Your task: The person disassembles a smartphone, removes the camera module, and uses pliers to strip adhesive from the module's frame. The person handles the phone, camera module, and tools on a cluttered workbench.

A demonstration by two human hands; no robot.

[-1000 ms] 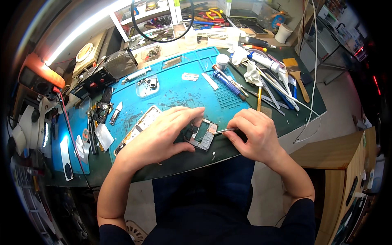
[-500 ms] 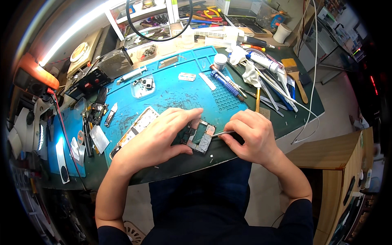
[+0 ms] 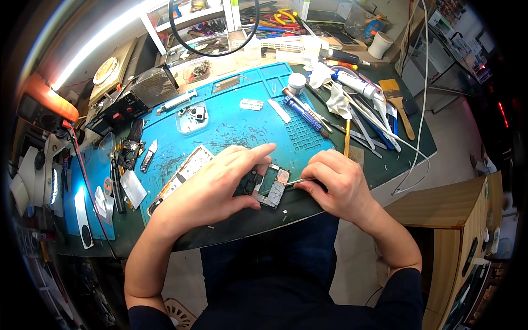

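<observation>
A phone circuit board, shaped like an open frame with grey and copper-coloured patches, lies at the near edge of the blue mat. My left hand curves round its left side, thumb at the lower corner and forefinger reaching past the top; the palm hides part of the board. Between the thumb and fingers of my right hand is a slim metal tool, its tip against the board's right edge. Whether it is tweezers or a pick cannot be made out. A phone housing lies partly under my left forearm.
A blue mat covers much of the dark bench. Behind it sit a clear box of small parts and a syringe. Screwdrivers, a white tube and a brush crowd the right. A multimeter stands left.
Both hands keep nearly the same places. The left hand and forearm have shifted very slightly; the tool tip stays at the board's right edge.
</observation>
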